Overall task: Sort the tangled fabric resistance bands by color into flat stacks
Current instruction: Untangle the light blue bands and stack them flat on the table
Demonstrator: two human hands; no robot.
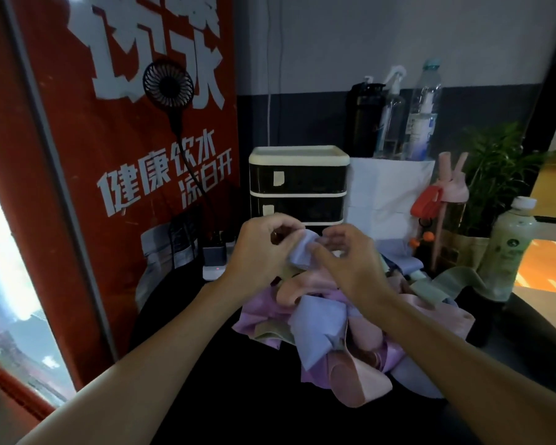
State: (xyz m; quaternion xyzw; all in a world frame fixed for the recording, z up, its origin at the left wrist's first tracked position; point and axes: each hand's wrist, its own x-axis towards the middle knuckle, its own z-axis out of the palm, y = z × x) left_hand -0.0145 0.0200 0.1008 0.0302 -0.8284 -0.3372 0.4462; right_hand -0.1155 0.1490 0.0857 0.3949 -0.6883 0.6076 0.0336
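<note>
Lavender band (302,252) risks dragging neighbouring loops off the dark desk (254,396) if pulled while its tail is caught in the tangled pile (318,326). It sits pinched between the left-hand grip (264,248) and right-hand grip (347,261), both seemingly closed on it, just above the pile.

My two bare forearms stretched forward and converging, my left hand (264,248) with fingers curled, my right hand (350,261) close beside it, both pinching one lavender band (299,253) between thumb and fingertips
</note>
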